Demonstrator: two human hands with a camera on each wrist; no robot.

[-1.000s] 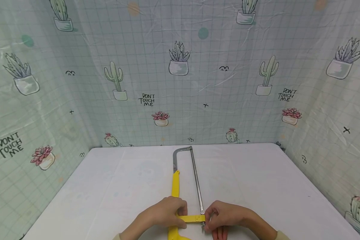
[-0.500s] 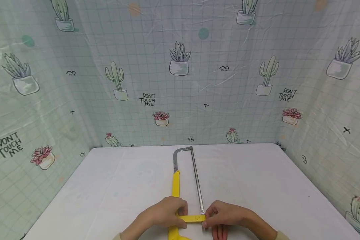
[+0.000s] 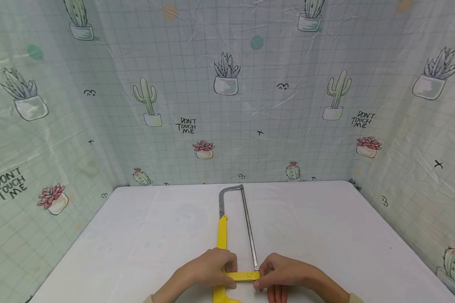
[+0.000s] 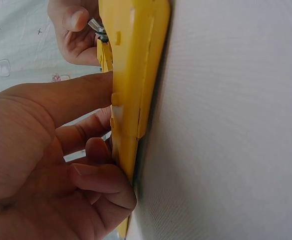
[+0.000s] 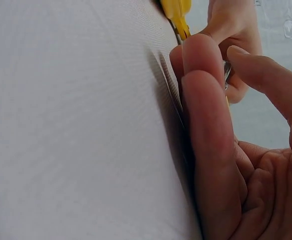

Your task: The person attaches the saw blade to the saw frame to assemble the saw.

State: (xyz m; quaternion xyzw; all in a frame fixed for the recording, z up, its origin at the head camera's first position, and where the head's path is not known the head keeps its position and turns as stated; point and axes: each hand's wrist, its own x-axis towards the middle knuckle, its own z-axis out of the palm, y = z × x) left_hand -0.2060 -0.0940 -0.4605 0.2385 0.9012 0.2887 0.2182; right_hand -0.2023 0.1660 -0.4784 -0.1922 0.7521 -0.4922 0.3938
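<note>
While both your hands sit at its near end, the saw [image 3: 222,233] lies flat on the white counter [image 3: 167,235], right ahead of you: bright yellow frame, grey curved metal at the far end, slim silver blade [image 3: 249,229] down the right side. It points away from you toward the patterned sheet [image 3: 227,113], long axis front to back, the blade slanting slightly. On to the fingers: your left hand [image 3: 212,267] is wrapped on the frame, thumb and forefinger either side of the yellow crosspiece [image 3: 244,276]. Your right hand [image 3: 284,269] has thumb and forefinger narrowed on the wing nut [image 4: 95,25], lower fingers stretched along the counter.
</note>
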